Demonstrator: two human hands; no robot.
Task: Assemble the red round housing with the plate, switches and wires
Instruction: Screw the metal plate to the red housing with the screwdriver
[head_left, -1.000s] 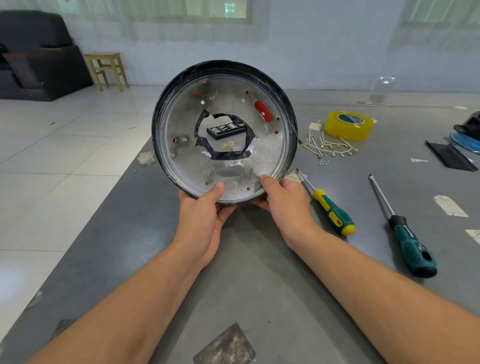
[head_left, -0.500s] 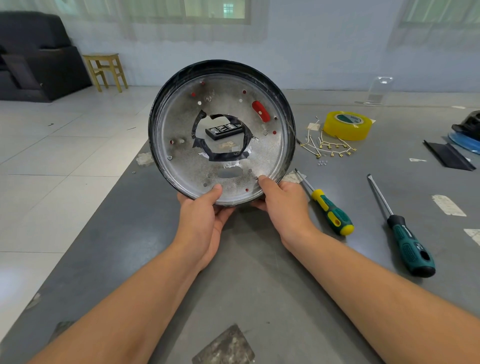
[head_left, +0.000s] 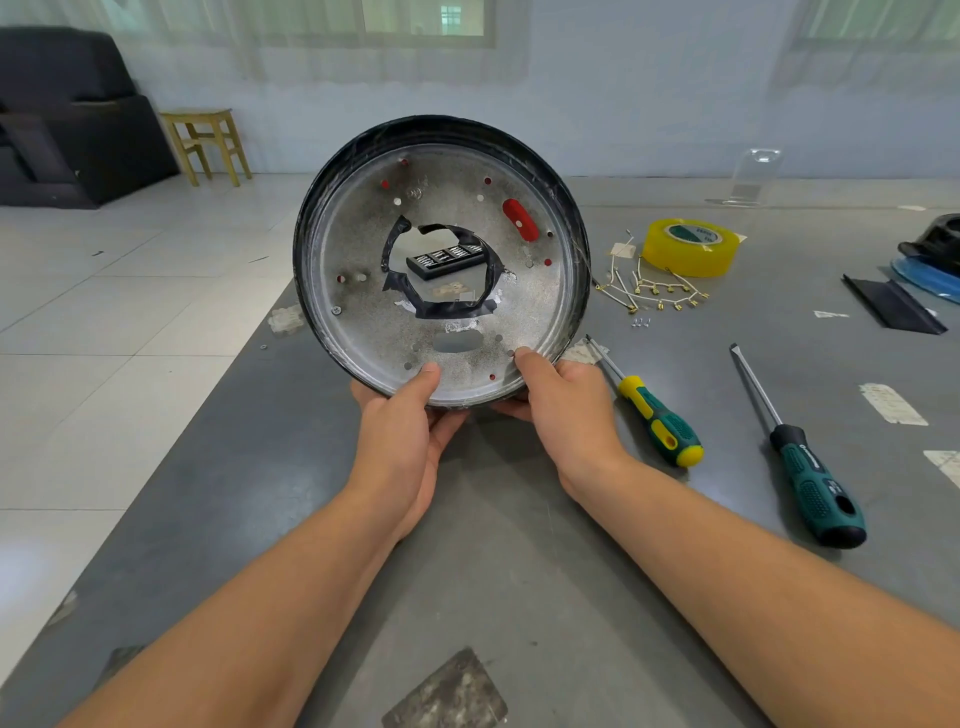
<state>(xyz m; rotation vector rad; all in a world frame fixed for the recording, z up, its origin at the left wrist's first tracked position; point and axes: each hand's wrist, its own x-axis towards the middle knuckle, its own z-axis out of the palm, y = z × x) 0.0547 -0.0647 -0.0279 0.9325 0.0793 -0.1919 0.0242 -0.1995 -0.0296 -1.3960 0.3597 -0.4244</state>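
So far the plate (head_left: 441, 270) sits inside the housing (head_left: 311, 218), gripped by both hands (head_left: 405, 415) (head_left: 566, 405); wires (head_left: 654, 293) lie unfitted on the surface (head_left: 519, 545).

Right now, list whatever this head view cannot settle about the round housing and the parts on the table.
- Round housing: its outer side faces away.
- Fingers of left hand and right hand: behind the rim.
- Black case: only partly seen through the centre hole.
- Wires: terminals too small.
- Dark object: cut by right edge.

Bright even daylight from windows (head_left: 426, 21) behind, soft shadows, sharp focus, wide-angle bending at edges
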